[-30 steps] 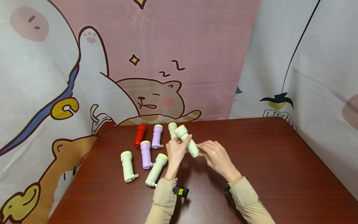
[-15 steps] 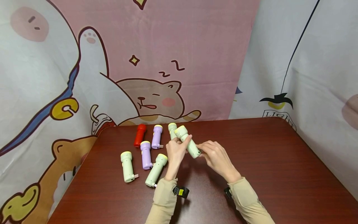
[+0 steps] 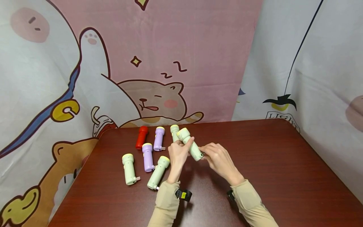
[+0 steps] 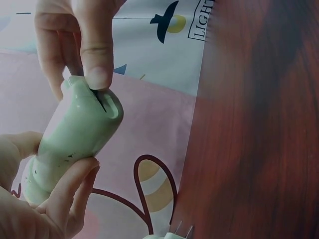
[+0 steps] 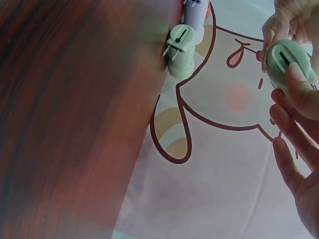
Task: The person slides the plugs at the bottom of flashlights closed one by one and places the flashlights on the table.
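Note:
A pale green flashlight [image 3: 195,150] is held tilted above the table, its head toward the far left. My left hand [image 3: 177,155] grips its body between thumb and fingers. At its tail end is my right hand [image 3: 222,160], curled with the thumb on the end. In the left wrist view that thumb [image 4: 97,74] lies by a dark slot, and the other fingers go behind the tail. The right wrist view shows the slotted end of the flashlight [image 5: 285,59] under the thumb. What the right fingertips touch behind it is partly hidden.
Left of the hands on the brown table [image 3: 272,176] lie a red flashlight [image 3: 141,137], two purple ones and several more green ones, including a green flashlight [image 3: 129,170] with plug prongs sticking out. Another green flashlight [image 3: 174,130] is just behind the held one. A printed cloth hangs behind.

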